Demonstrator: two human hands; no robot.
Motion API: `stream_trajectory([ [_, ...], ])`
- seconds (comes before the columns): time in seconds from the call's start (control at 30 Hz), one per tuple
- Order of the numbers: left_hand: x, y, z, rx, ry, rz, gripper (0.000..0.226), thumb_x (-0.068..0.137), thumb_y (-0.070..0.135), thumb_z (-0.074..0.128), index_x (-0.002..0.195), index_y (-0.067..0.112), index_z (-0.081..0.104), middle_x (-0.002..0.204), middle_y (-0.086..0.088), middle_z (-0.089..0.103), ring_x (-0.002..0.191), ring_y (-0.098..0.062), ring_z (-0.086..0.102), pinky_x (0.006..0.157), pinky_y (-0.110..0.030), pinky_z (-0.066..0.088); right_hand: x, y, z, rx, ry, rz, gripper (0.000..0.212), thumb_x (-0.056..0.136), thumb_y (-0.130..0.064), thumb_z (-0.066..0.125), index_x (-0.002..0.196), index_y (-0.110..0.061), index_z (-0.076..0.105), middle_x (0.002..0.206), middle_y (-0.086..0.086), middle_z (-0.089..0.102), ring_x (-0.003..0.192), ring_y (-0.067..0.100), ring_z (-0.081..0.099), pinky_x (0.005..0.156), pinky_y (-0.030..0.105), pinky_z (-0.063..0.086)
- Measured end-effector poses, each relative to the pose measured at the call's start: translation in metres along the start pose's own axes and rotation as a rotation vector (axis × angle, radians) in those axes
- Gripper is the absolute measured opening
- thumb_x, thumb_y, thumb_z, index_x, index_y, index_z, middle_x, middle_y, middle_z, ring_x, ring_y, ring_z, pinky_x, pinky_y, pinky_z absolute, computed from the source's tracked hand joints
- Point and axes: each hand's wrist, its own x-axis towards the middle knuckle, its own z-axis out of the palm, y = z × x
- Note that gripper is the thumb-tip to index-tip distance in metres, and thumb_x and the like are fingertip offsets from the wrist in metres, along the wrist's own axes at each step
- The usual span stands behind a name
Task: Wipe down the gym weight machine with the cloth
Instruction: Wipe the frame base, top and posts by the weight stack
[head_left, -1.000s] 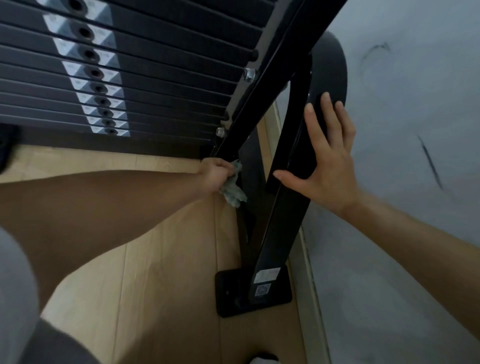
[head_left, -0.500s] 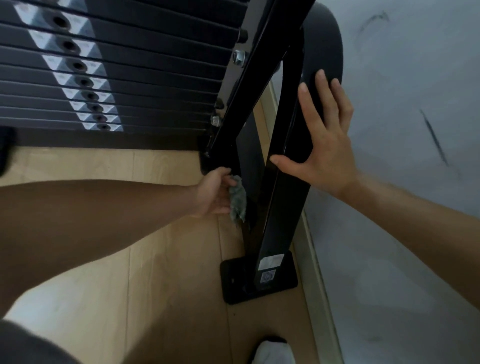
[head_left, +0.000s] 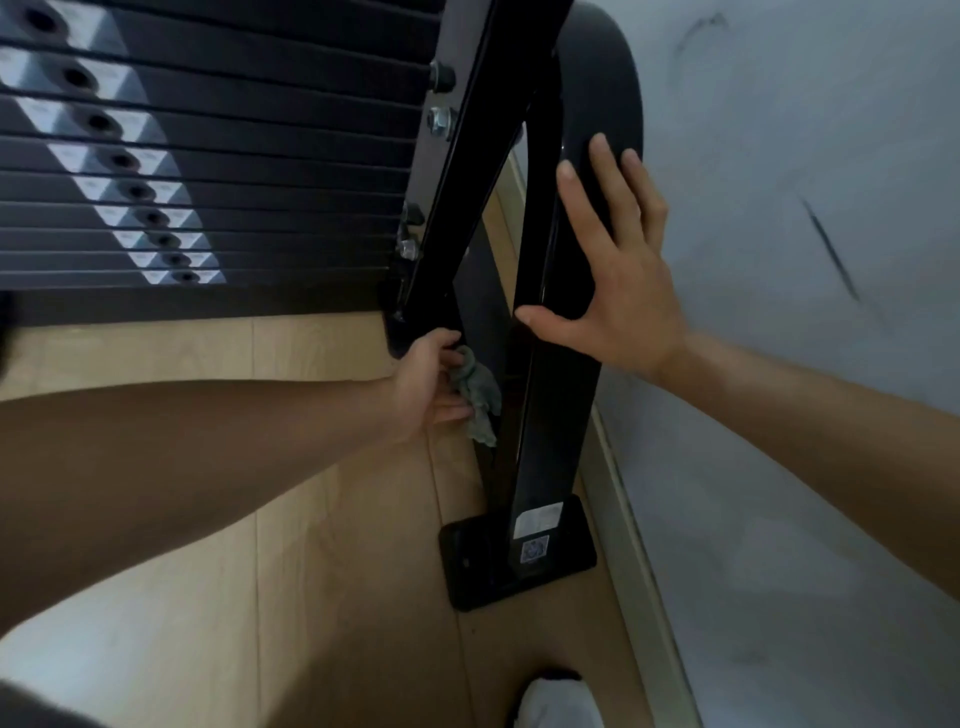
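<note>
Gripping a small crumpled grey-green cloth (head_left: 477, 397), the left hand (head_left: 428, 382) had its fingers curled round the rag and held it against the inner side of the shiny black metal upright post (head_left: 550, 426) of the gym weight machine. The cloth hung down a little below the fingers (its loose end drooped toward the floor). The right hand (head_left: 618, 280) lay flat on the outer face of the same post, higher up, with its fingers straight and spread and its thumb stuck out to the side; it held nothing. The two hands were apart, one on each side of the post. The post stood on a flat black metal foot plate (head_left: 467, 566) with white stickers near the bottom. To the left sat the stack of dark weight plates (head_left: 249, 171) with white labels and round pin holes. A slanted black metal bar (head_left: 467, 156) with silver bolts ran past the stack. Under it all was a light wooden floor (head_left: 322, 571), and on the right a pale grey scuffed wall (head_left: 805, 364). A white shoe tip (head_left: 558, 704) showed at the bottom edge.
</note>
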Motion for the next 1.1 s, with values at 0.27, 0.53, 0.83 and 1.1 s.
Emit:
stream_trajectory([
  [0.27, -0.013, -0.064, 0.003, 0.255, -0.01, -0.129, 0.033, 0.106, 0.029, 0.044, 0.131, 0.012, 0.056, 0.113, -0.011, 0.068, 0.092, -0.024, 0.068, 0.065, -0.031, 0.06, 0.002, -0.002, 0.001, 0.004, -0.019, -0.004, 0.106, 0.078, -0.064, 0.072, 0.154, -0.005, 0.03, 0.161, 0.025, 0.017, 0.149, 0.047, 0.01, 0.114, 0.007, -0.004],
  [0.53, -0.019, -0.071, 0.014, 0.17, 0.05, -0.041, 0.024, 0.106, 0.023, 0.048, 0.126, 0.012, 0.056, 0.118, -0.012, 0.068, 0.103, -0.028, 0.069, 0.075, -0.035, 0.061, 0.002, -0.004, 0.005, 0.006, -0.001, 0.015, 0.106, 0.077, -0.058, 0.073, 0.156, -0.007, 0.026, 0.163, 0.023, 0.014, 0.15, 0.045, 0.007, 0.112, 0.004, -0.005],
  [0.83, 0.031, -0.019, 0.0, 0.195, 0.103, 0.143, 0.037, 0.102, 0.031, 0.053, 0.134, 0.012, 0.053, 0.126, -0.013, 0.065, 0.115, -0.032, 0.063, 0.104, -0.046, 0.051, 0.001, -0.007, 0.008, 0.003, -0.045, 0.047, 0.107, 0.077, -0.054, 0.071, 0.158, -0.007, 0.02, 0.165, 0.021, 0.006, 0.152, 0.044, -0.001, 0.125, 0.038, 0.009],
  [1.1, 0.05, -0.003, -0.002, 0.348, 0.19, 0.24, 0.027, 0.094, 0.003, 0.061, 0.12, 0.01, 0.057, 0.114, -0.014, 0.062, 0.097, -0.025, 0.064, 0.088, -0.038, 0.058, 0.001, -0.006, 0.008, -0.002, -0.058, 0.066, 0.108, 0.076, -0.058, 0.068, 0.159, -0.013, 0.016, 0.167, 0.014, 0.001, 0.153, 0.038, -0.006, 0.118, 0.038, 0.015],
])
